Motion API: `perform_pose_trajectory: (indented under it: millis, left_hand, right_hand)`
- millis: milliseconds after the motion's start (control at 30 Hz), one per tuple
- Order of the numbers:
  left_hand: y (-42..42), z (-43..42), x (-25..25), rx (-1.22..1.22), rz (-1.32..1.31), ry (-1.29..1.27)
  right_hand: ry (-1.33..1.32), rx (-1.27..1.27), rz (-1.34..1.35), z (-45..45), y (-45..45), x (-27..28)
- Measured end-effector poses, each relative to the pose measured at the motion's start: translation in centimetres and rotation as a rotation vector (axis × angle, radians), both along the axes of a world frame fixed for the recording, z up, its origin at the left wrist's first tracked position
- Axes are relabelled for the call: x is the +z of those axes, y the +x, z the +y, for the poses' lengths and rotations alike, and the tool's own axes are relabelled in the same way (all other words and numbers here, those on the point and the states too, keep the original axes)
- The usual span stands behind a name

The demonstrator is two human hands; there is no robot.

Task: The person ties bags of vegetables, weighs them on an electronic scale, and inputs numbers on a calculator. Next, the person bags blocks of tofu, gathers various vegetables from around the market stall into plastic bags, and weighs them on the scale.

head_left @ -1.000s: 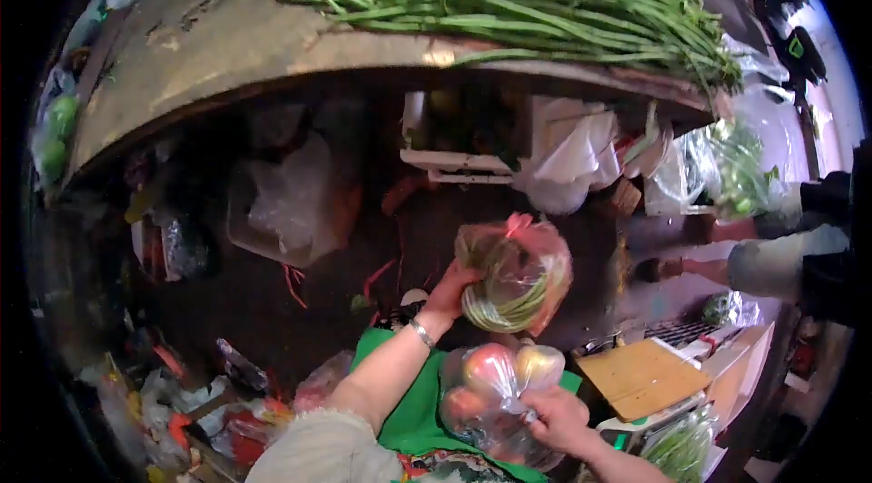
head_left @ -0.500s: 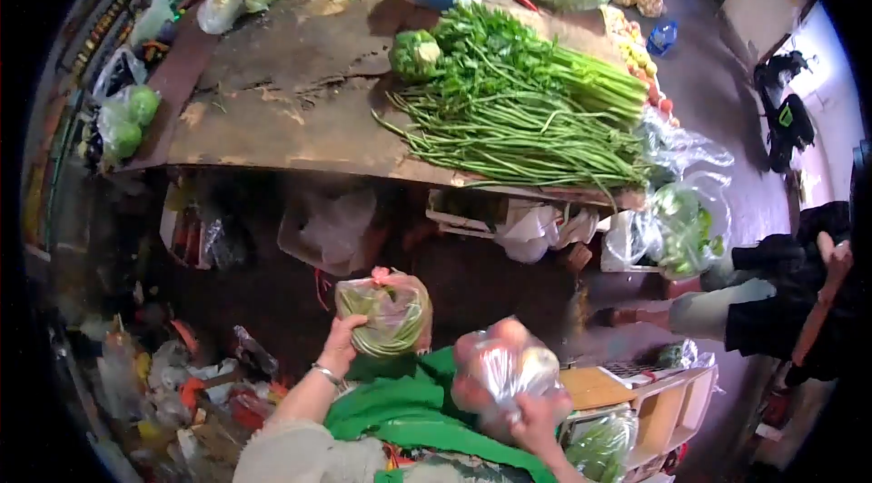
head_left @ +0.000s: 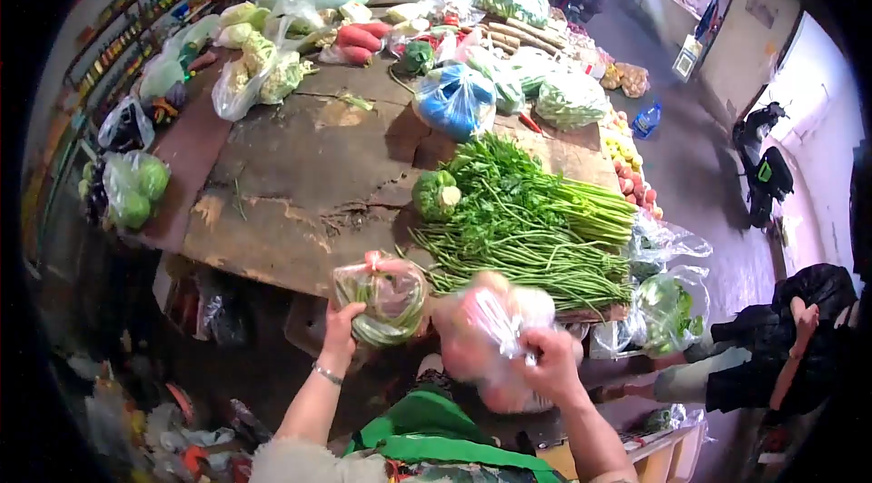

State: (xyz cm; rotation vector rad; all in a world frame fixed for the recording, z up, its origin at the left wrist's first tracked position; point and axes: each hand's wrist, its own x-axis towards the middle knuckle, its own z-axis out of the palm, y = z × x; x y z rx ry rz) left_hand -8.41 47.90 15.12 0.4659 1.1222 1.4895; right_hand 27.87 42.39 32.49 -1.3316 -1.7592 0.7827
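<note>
My left hand is closed on the side of a clear bag of coiled long beans, tied at the top with something pink. In my right hand is the gathered neck of a clear bag of apples, blurred by motion. Both bags hang at the near edge of the wooden table. Just beyond the apples, loose long beans lie on the table beside leafy celery and a green cauliflower-like head.
Farther back on the table are a blue bag, red radishes and bagged cauliflower. At the right stands another person near bagged greens. Litter lies at the lower left.
The view has tilted up, showing more of the table and room. Both hands, still holding their bags, have moved forward to the table's near edge.
</note>
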Motion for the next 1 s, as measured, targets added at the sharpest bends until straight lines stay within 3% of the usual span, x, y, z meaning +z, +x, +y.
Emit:
perform_pose_trajectory:
  millis: [100,167,200,267,367,467,533,633,733,833,867,1000]
  left_hand:
    - [-3.3,6.2,-3.7,0.009,0.084,-0.040]
    - [-4.3,9.3,-5.1,-0.013,0.117,-0.040]
    - [-4.3,10.6,-5.5,-0.028,0.120,-0.028]
    - [-3.0,11.7,-4.2,-0.056,0.184,0.017]
    - [-0.7,11.2,-0.8,-0.066,0.392,-0.008]
    - [1.0,10.0,1.1,-0.068,0.549,0.000]
    - [0.9,9.2,0.2,-0.141,0.810,-0.030]
    - [-1.7,8.8,-4.4,-0.194,1.459,0.043]
    - [7.9,2.4,0.5,-0.363,1.278,0.311]
    - [15.6,-1.5,0.7,-0.680,1.168,0.384]
    - [18.5,-2.2,0.4,-0.828,1.123,0.390]
    - [29.0,-5.4,-0.3,-1.467,0.981,0.236]
  right_hand:
    - [0.232,0.085,-0.207,6.1,-1.8,-0.4]
    - [0.116,0.114,-0.022,9.2,-3.2,-3.9]
    - [0.038,0.108,-0.090,10.4,-3.9,-5.4]
    - [0.175,0.100,-0.190,12.2,-5.0,-8.0]
    - [0.097,0.098,-0.317,12.9,-5.5,-10.7]
    - [0.067,0.071,-0.280,10.9,-5.0,-10.8]
    - [0.121,0.038,-0.148,8.4,-2.7,-9.4]
    - [0.076,-0.005,-0.038,2.8,1.1,-9.3]
    - [-0.011,-0.086,-0.035,-5.0,6.6,-10.1]
    - [0.046,-0.470,-0.019,-15.8,14.4,-11.3]
    - [-0.044,-0.621,-0.033,-20.5,17.2,-9.8]
    - [0.050,-1.424,-0.015,-37.7,24.3,-5.6]
